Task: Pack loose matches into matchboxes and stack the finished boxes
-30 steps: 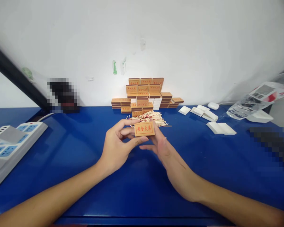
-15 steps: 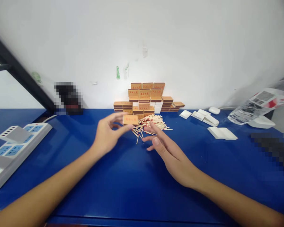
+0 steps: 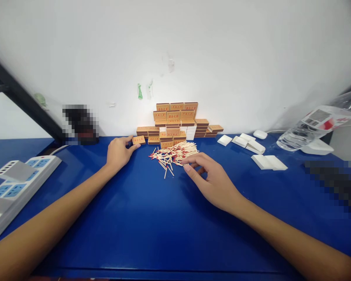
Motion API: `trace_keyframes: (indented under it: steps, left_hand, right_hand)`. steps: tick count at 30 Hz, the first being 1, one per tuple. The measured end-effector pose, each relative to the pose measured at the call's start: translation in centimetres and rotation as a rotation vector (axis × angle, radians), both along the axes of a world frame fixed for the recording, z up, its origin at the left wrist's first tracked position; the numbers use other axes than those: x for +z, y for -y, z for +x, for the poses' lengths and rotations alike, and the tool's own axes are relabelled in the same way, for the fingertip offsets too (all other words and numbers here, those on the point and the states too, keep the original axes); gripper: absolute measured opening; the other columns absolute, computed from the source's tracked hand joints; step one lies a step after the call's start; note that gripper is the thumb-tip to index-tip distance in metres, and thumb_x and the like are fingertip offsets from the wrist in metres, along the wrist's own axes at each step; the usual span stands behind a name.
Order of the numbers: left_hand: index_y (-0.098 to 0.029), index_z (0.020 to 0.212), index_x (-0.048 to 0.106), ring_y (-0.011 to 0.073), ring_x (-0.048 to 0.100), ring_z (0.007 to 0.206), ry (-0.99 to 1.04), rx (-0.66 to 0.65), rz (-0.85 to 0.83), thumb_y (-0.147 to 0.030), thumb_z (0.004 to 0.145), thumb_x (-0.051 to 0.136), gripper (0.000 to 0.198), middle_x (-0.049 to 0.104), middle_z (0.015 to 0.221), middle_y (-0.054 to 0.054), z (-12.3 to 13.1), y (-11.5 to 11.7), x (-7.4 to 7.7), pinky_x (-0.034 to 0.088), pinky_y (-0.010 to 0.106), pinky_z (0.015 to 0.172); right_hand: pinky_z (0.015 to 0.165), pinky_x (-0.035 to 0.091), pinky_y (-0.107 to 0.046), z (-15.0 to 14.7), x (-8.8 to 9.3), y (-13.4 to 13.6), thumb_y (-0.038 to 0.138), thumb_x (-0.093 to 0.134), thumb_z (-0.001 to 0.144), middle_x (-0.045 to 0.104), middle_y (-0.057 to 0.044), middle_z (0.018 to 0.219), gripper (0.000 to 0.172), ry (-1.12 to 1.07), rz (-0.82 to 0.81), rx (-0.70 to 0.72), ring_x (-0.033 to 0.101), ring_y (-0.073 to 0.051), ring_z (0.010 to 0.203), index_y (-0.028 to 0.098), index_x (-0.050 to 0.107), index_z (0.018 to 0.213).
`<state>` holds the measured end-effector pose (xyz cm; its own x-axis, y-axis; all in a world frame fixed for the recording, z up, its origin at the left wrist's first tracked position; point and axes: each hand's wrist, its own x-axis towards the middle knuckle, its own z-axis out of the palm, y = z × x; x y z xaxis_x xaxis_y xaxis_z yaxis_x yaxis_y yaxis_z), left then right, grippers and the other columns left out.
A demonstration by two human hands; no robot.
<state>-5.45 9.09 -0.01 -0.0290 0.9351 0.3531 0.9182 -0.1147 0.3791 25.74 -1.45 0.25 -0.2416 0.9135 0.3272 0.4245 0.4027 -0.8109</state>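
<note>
My left hand point(image 3: 119, 153) has its thumb and fingers around a small yellow matchbox point(image 3: 139, 140) with red printing. That box is low at the table, by the left end of the stacked matchboxes point(image 3: 173, 115). Loose matches point(image 3: 178, 154) with red heads lie heaped in front of the stack. At the heap's near right edge, my right hand point(image 3: 212, 177) is curled, thumb and index fingertips drawn together. Whatever they may pinch is too small to make out.
A power strip point(image 3: 26, 183) lies at the left on the blue table point(image 3: 140, 230). White matchbox trays or pieces point(image 3: 269, 162), a small white case point(image 3: 260, 134) and a clear plastic bottle point(image 3: 294, 134) are at the right. A white wall stands behind the stack.
My left hand has moved left and lowered the matchbox to the table beside the stack. My right hand's spread fingers have curled together at the edge of the match heap.
</note>
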Motion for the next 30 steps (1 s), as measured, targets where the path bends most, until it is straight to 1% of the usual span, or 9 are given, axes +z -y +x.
trace_keyframes:
  steps: [5, 10, 15, 18, 22, 24, 26, 27, 30]
  left_hand:
    - [-0.025, 0.123, 0.078, 0.0353, 0.076, 0.106, -0.05, -0.008, -0.016, -0.041, 0.095, 0.071, 0.034, 0.083, 0.112, 0.011, -0.3, -0.2, 0.2, 0.054, 0.044, 0.094]
    - [-0.019, 0.142, 0.065, 0.0356, 0.073, 0.12, -0.041, -0.008, -0.001, -0.04, 0.097, 0.07, 0.05, 0.081, 0.122, 0.011, 0.2, -0.1, 0.1, 0.052, 0.047, 0.103]
    - [-0.019, 0.137, 0.067, 0.0351, 0.076, 0.111, -0.029, 0.023, 0.022, -0.038, 0.097, 0.072, 0.045, 0.083, 0.115, 0.01, 1.0, -0.3, 0.3, 0.053, 0.047, 0.098]
    - [-0.021, 0.136, 0.066, 0.0338, 0.076, 0.112, -0.041, 0.019, 0.025, -0.037, 0.097, 0.072, 0.043, 0.083, 0.115, 0.008, 1.4, -0.3, 0.5, 0.053, 0.044, 0.098]
    - [-0.021, 0.14, 0.061, 0.0332, 0.077, 0.11, -0.081, 0.002, -0.003, -0.045, 0.096, 0.073, 0.052, 0.082, 0.118, 0.01, 1.4, -0.1, 0.9, 0.054, 0.043, 0.097]
    - [-0.017, 0.143, 0.059, 0.0354, 0.075, 0.114, -0.113, -0.006, -0.026, -0.053, 0.095, 0.071, 0.061, 0.08, 0.123, 0.014, 1.2, 0.5, 1.3, 0.054, 0.045, 0.097]
    - [-0.011, 0.147, 0.054, 0.0412, 0.07, 0.121, -0.158, 0.0, -0.031, -0.054, 0.093, 0.071, 0.07, 0.075, 0.131, 0.021, 1.0, 1.6, 1.8, 0.053, 0.05, 0.099]
    - [-0.011, 0.147, 0.055, 0.0426, 0.068, 0.123, -0.183, -0.012, -0.033, -0.053, 0.093, 0.072, 0.07, 0.073, 0.133, 0.022, 1.0, 2.3, 2.1, 0.052, 0.051, 0.101]
    - [-0.017, 0.137, 0.064, 0.0385, 0.069, 0.122, -0.306, -0.129, -0.026, -0.049, 0.1, 0.062, 0.049, 0.074, 0.132, 0.017, 1.3, 4.8, 2.8, 0.052, 0.048, 0.101]
  right_hand:
    - [0.074, 0.056, -0.039, 0.3, -0.1, -0.3, 0.04, 0.06, 0.103, 0.071, -0.009, 0.112, 0.02, 0.018, 0.009, -0.003, 0.068, -0.022, 0.091, 0.026, 0.073, 0.106]
    - [0.072, 0.056, -0.038, 0.5, -0.1, -0.5, 0.039, 0.061, 0.102, 0.071, -0.009, 0.111, 0.02, 0.02, 0.012, -0.007, 0.068, -0.02, 0.086, 0.024, 0.074, 0.104]
    - [0.07, 0.055, -0.037, 0.6, -0.1, -0.9, 0.038, 0.061, 0.101, 0.071, -0.008, 0.105, 0.021, 0.044, 0.028, -0.021, 0.068, -0.02, 0.081, 0.022, 0.074, 0.1]
    - [0.069, 0.055, -0.037, 0.9, 0.0, -1.1, 0.037, 0.061, 0.1, 0.072, -0.008, 0.101, 0.02, 0.065, 0.042, -0.033, 0.067, -0.019, 0.079, 0.023, 0.074, 0.096]
    - [0.069, 0.052, -0.036, 1.5, 0.1, -1.7, 0.035, 0.059, 0.101, 0.072, -0.007, 0.095, 0.021, 0.139, 0.114, -0.066, 0.065, -0.019, 0.076, 0.023, 0.074, 0.094]
    - [0.068, 0.05, -0.036, 2.1, 0.1, -2.4, 0.034, 0.057, 0.101, 0.072, -0.007, 0.093, 0.021, 0.206, 0.193, -0.104, 0.064, -0.019, 0.074, 0.023, 0.073, 0.093]
    - [0.068, 0.048, -0.036, 2.9, 0.1, -3.4, 0.032, 0.056, 0.1, 0.071, -0.007, 0.089, 0.02, 0.287, 0.27, -0.164, 0.062, -0.02, 0.071, 0.022, 0.073, 0.092]
    - [0.068, 0.047, -0.036, 3.5, 0.1, -4.0, 0.03, 0.056, 0.099, 0.07, -0.006, 0.086, 0.02, 0.335, 0.298, -0.205, 0.061, -0.02, 0.069, 0.022, 0.073, 0.092]
    - [0.069, 0.045, -0.038, 6.1, 0.5, -5.7, 0.029, 0.056, 0.096, 0.071, -0.008, 0.081, 0.021, 0.492, 0.353, -0.339, 0.062, -0.023, 0.07, 0.02, 0.073, 0.088]
